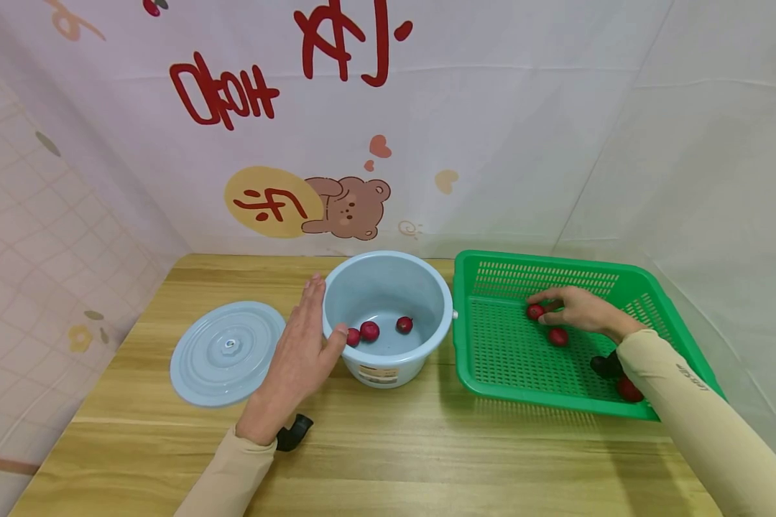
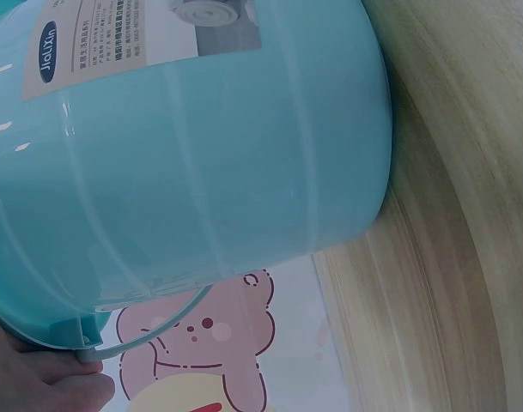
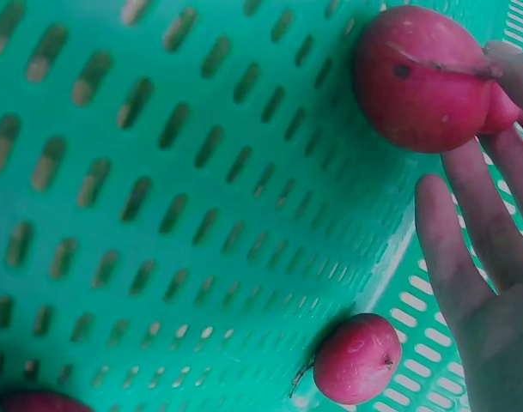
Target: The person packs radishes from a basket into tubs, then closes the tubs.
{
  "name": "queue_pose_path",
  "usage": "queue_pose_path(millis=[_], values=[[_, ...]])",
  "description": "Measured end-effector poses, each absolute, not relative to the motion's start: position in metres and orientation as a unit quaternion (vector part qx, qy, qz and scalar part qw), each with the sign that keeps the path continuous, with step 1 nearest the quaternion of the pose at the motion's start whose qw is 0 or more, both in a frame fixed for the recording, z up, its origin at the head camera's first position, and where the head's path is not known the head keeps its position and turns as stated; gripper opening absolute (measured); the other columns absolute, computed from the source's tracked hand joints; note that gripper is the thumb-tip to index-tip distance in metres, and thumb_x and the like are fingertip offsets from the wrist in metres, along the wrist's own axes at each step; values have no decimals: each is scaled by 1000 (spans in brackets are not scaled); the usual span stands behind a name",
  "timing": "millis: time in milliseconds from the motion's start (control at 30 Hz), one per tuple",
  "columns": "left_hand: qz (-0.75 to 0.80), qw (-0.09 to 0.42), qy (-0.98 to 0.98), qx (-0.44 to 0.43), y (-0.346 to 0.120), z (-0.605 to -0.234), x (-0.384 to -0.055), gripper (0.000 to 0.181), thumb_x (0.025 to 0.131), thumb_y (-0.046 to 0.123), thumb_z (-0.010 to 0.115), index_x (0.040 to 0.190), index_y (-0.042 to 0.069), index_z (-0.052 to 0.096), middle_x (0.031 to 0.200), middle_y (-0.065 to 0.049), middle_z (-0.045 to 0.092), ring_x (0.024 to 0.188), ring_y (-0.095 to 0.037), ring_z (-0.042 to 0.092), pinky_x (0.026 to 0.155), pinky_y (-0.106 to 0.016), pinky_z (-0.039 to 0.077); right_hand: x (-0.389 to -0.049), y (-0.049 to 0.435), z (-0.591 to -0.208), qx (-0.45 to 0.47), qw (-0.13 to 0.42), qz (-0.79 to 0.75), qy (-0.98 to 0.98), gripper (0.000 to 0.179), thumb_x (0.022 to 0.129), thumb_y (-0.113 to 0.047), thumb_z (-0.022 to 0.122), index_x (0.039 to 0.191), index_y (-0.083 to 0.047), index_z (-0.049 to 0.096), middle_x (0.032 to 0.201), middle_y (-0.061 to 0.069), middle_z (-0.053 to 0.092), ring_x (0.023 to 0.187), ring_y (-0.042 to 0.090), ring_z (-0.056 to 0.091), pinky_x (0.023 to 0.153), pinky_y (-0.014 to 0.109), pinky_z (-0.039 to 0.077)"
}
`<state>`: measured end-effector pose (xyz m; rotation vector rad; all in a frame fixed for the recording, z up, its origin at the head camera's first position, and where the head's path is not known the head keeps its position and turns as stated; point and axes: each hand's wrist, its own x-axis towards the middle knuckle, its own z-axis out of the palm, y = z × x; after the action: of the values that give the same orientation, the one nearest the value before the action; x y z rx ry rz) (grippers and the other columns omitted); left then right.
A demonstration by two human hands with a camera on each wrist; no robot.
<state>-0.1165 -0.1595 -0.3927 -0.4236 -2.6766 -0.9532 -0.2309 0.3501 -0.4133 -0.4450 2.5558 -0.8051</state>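
In the head view my left hand (image 1: pixel 300 341) lies against the left side of a light blue bucket (image 1: pixel 388 366), its fingers straight and its thumb at the rim. Inside the bucket are 3 red radishes, one of them a radish (image 1: pixel 370 331) near the middle of the group. My right hand (image 1: pixel 575 309) is inside a green basket (image 1: pixel 511 388) and pinches a radish (image 1: pixel 534 311) between thumb and fingers. Close by in the right wrist view are a large radish (image 3: pixel 420 81) and a lower radish (image 3: pixel 357 359). Part of the pinched radish is hidden there.
A round light blue lid (image 1: pixel 226 352) lies on the wooden table (image 1: pixel 388 459) to the left of the bucket. Another radish (image 1: pixel 629 388) sits in the basket's near right corner, beneath my right forearm. A printed cloth wall (image 1: pixel 504 143) stands behind the table.
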Motion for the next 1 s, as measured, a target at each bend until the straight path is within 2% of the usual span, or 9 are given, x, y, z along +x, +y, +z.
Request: queue_pose_path(millis=[267, 467, 600, 767, 867, 1000], values=[[-328, 131, -924, -146, -161, -393, -117, 76, 104, 37, 50, 164, 0, 20, 173, -8, 14, 159, -28, 12, 121, -64, 23, -231, 348, -413, -161, 199, -273, 927, 43, 100, -16, 67, 142, -5, 62, 135, 20, 63, 123, 43, 60, 91, 54, 55], [-329, 129, -924, -144, -160, -392, -116, 77, 104, 38, 49, 164, 0, 21, 173, -9, 15, 159, -28, 12, 121, -63, 23, -228, 348, -402, -168, 172, -280, 929, 40, 101, -18, 67, 140, -5, 64, 125, 14, 70, 112, 34, 67, 87, 49, 57], [-328, 129, -925, -144, -160, -392, -116, 77, 104, 41, 47, 163, 0, 21, 172, -11, 17, 159, -28, 13, 121, -63, 23, -225, 349, -394, -167, 168, -300, 924, 42, 102, -21, 67, 141, -5, 63, 123, 11, 71, 112, 31, 67, 88, 48, 57], [-331, 129, -924, -144, -160, -392, -115, 77, 104, 42, 47, 164, 0, 21, 173, -8, 15, 159, -27, 12, 121, -63, 23, -221, 346, -381, -172, 158, -296, 926, 43, 102, -24, 67, 140, -6, 64, 122, 9, 72, 110, 25, 68, 85, 39, 55], [-331, 129, -924, -143, -160, -392, -116, 77, 104, 41, 48, 164, 1, 21, 173, -7, 14, 159, -28, 12, 121, -63, 23, -218, 343, -371, -172, 150, -293, 928, 42, 102, -26, 67, 140, -7, 64, 124, 11, 71, 101, 22, 67, 77, 34, 52], [-329, 130, -924, -144, -159, -393, -116, 78, 104, 42, 47, 164, 1, 20, 173, -9, 15, 159, -29, 12, 121, -63, 22, -212, 340, -356, -170, 138, -293, 931, 41, 103, -30, 66, 139, -10, 64, 128, 12, 70, 104, 27, 69, 79, 32, 52]])
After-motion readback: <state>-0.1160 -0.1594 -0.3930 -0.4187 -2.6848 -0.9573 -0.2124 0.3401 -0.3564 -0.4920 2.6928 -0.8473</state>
